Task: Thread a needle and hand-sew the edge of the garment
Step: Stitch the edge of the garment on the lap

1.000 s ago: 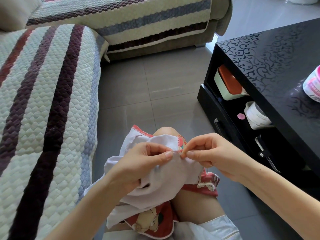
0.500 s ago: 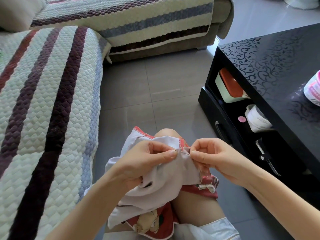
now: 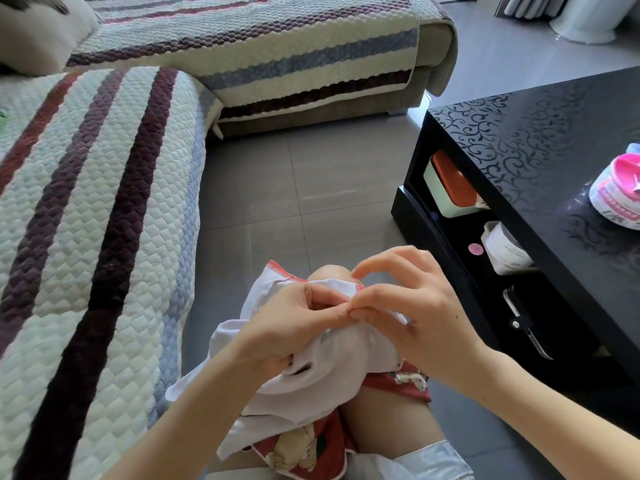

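- Garment (image 3: 329, 375): white cloth with a red-stitched edge, seen bunched over the knee (image 3: 332, 271) and lap of a seated person, low in the middle of the view, on top of red printed shorts (image 3: 304, 455).
- Sofa (image 3: 86, 237): seen at the far left and along the top, covered by a quilted striped throw.
- Left hand (image 3: 287, 327): the bunched garment is gripped, with the fingers curled into its folds and the thumb laid across the cloth toward the stitched edge.
- Right hand (image 3: 415, 317): thumb and index fingertips are pinched together on the garment's edge, touching the left thumb tip. The other fingers are raised and loosely arched. Anything finer between the tips is too small to be told.
- Floor (image 3: 311, 188): grey tiles are seen between sofa and table.
- Box (image 3: 450, 188): pale green with an orange lid, kept on the shelf under the tabletop (image 3: 540, 140), which is black and scroll-patterned.
- Tub (image 3: 616, 199): white and pink, set on the tabletop at the right edge of the view.
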### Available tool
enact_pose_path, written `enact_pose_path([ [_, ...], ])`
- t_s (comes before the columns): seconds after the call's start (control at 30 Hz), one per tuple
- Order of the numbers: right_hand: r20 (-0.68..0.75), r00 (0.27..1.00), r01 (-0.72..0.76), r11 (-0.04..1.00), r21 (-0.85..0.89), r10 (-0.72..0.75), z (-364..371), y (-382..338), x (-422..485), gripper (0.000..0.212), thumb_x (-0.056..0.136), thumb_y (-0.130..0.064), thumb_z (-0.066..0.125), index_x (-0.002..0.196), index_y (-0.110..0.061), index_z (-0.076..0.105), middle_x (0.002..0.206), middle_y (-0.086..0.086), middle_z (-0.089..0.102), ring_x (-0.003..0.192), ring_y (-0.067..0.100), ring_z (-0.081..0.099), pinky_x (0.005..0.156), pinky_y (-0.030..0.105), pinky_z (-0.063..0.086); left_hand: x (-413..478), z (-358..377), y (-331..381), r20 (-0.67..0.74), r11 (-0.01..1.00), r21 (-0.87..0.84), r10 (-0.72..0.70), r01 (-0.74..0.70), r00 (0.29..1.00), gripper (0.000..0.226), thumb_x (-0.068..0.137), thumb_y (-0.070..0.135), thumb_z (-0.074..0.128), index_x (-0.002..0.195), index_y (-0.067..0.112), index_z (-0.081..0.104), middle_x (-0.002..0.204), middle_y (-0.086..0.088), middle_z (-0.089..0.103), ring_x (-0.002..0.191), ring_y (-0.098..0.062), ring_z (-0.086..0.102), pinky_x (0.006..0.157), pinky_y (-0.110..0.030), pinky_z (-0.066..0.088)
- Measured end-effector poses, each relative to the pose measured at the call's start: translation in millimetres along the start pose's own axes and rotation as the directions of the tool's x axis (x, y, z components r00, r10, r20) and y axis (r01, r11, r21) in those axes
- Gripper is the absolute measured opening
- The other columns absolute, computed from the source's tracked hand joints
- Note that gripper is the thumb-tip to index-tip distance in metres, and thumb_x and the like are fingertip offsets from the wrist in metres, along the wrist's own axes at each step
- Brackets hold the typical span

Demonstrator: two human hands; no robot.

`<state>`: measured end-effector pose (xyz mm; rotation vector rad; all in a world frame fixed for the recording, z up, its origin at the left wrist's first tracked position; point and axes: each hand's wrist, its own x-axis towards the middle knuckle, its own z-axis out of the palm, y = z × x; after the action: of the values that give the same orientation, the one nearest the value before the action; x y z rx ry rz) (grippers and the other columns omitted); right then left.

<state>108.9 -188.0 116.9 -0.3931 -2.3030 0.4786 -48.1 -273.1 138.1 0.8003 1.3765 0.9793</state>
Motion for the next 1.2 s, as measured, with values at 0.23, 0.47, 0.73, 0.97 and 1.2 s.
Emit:
enact_pose_path([
  [0.23, 0.029, 0.996, -0.083, 0.845, 0.529, 0.080, -13.7, -25.5, 20.1, 0.011, 0.091, 0.001, 0.056, 0.083, 0.001, 0.064, 0.079, 0.008, 0.062, 0.072, 0.021, 0.064, 0.070, 0.048, 0.054, -7.7, -2.4, 2.5, -0.095, 0.971, 0.229, 0.096, -0.072, 0.991, 0.022, 0.083, 0.019, 0.071, 0.063, 0.029, 0.072, 0.056, 0.016, 0.061, 0.056, 0.004, 0.053, 0.057, -0.012, 0.038],
  [0.47, 0.544, 0.674, -0.682, 0.138, 0.718, 0.499, -27.0, 44.2, 54.2, 0.008, 0.087, -0.013, 0.053, 0.082, -0.014, 0.046, 0.052, 0.000, 0.042, 0.040, 0.010, 0.030, 0.043, 0.021, 0.013, -15.2, -13.3, -1.3, -0.059, 0.981, 0.188, -0.042, 0.052, 0.997, 0.013, 0.087, 0.014, 0.069, 0.081, 0.020, 0.079, 0.079, 0.003, 0.072, 0.076, -0.006, 0.064, 0.072, -0.022, 0.050],
  [0.73, -0.137, 0.330, -0.944, 0.326, -0.045, 0.934, -24.5, 209.0, 17.2, 0.012, 0.090, -0.020, 0.046, 0.091, -0.018, 0.058, 0.089, 0.006, 0.059, 0.080, 0.025, 0.052, 0.070, 0.036, 0.053, -26.2, -21.5, 2.4, 0.114, 0.990, -0.049, -0.130, 0.136, 0.985, 0.008, 0.074, 0.011, 0.073, 0.078, 0.013, 0.078, 0.078, -0.007, 0.073, 0.070, -0.010, 0.068, 0.061, -0.018, 0.052],
  [0.97, 0.655, 0.650, -0.696, 0.647, 0.311, 0.384, -14.8, 55.5, 44.1, 0.014, 0.088, -0.021, 0.067, 0.095, -0.011, 0.074, 0.084, -0.003, 0.069, 0.074, -0.001, 0.058, 0.068, 0.014, 0.042, -23.2, -24.0, 0.3, 0.099, 0.986, -0.058, -0.151, 0.157, 0.984, 0.014, 0.071, 0.013, 0.070, 0.083, 0.009, 0.077, 0.081, -0.010, 0.073, 0.074, -0.013, 0.069, 0.064, -0.020, 0.054],
  [1.2, 0.850, 0.498, -0.703, 0.654, 0.278, 0.174, -12.4, 18.6, 40.8, 0.014, 0.087, -0.022, 0.069, 0.082, -0.008, 0.071, 0.070, 0.004, 0.057, 0.067, 0.011, 0.050, 0.064, 0.028, 0.041, -25.0, -22.6, 6.9, 0.108, 0.989, -0.026, -0.142, 0.145, 0.984, 0.014, 0.072, 0.015, 0.069, 0.083, 0.012, 0.078, 0.082, -0.008, 0.073, 0.077, -0.012, 0.068, 0.068, -0.020, 0.053],
])
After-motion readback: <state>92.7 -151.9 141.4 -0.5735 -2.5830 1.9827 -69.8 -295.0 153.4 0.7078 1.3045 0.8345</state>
